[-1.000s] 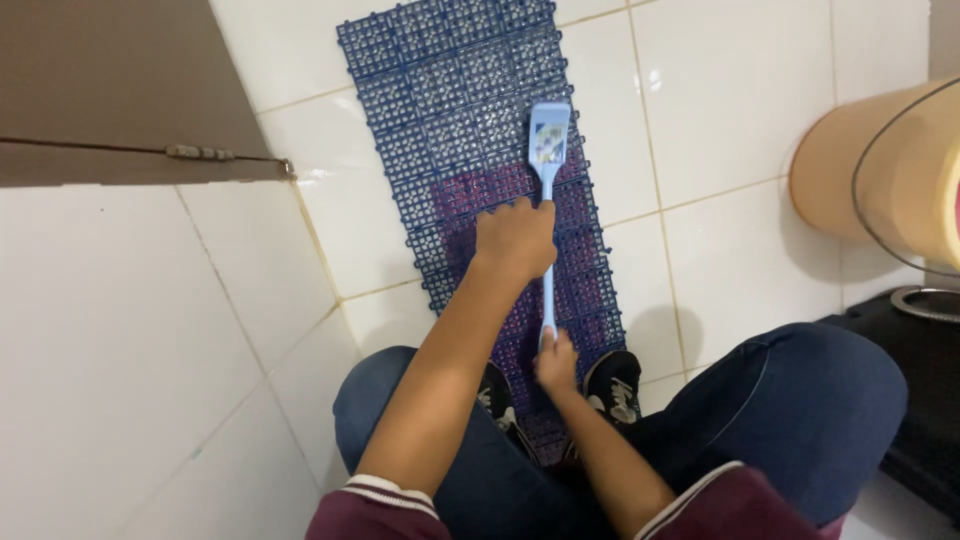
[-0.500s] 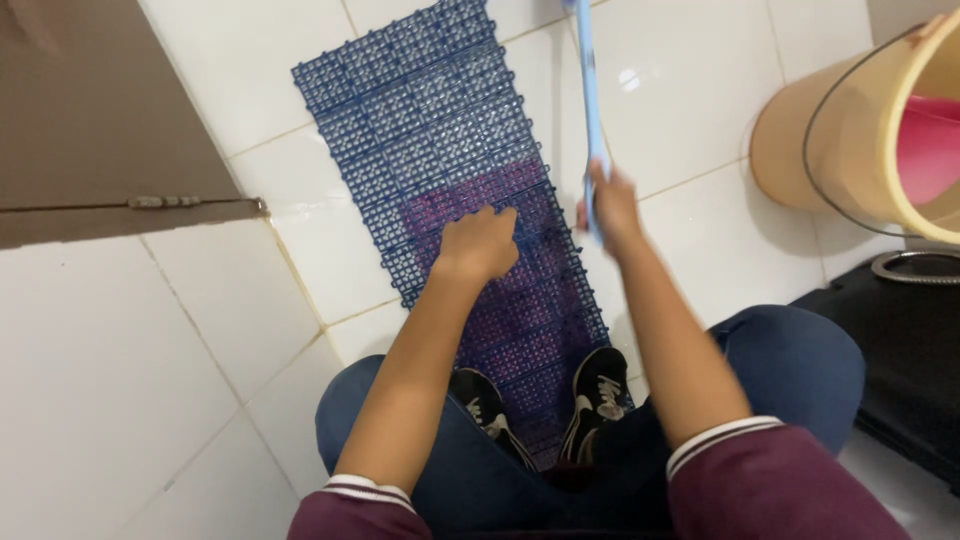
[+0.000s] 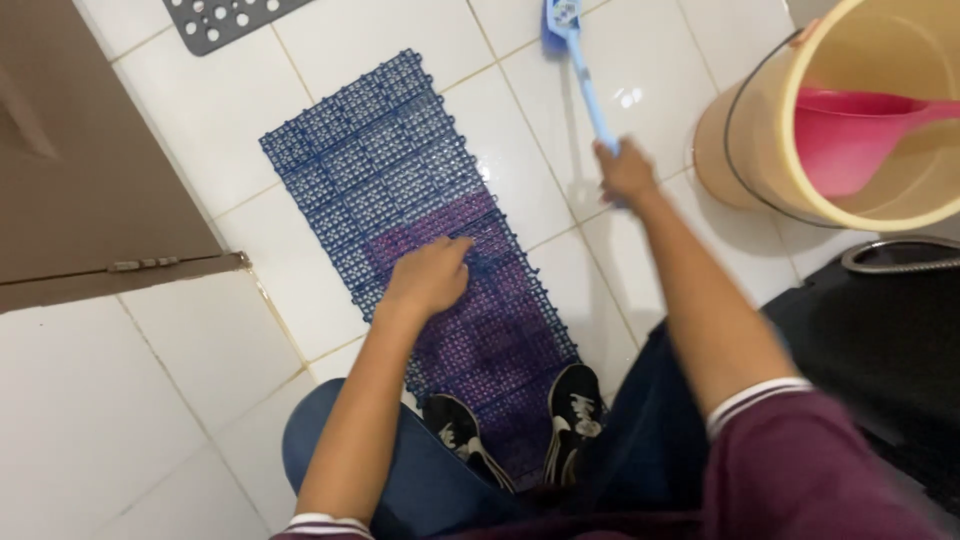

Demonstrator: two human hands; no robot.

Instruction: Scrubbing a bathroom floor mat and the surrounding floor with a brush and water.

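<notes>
Gripping the brush (image 3: 580, 75), its head cropped, right hand (image 3: 625, 172); left hand (image 3: 428, 277) fingers curled on mat (image 3: 400, 190).

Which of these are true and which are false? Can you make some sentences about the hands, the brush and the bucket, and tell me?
1. The right hand holds the blue brush by its handle. True.
2. The left hand is inside the bucket. False: it rests on the blue and purple grid mat.
3. A pink scoop sits in the tan bucket. True.
4. The brush head is on the mat. False: it is over the white floor tiles, beyond the mat.
5. The person is barefoot. False: black shoes stand on the mat's near end.
</notes>
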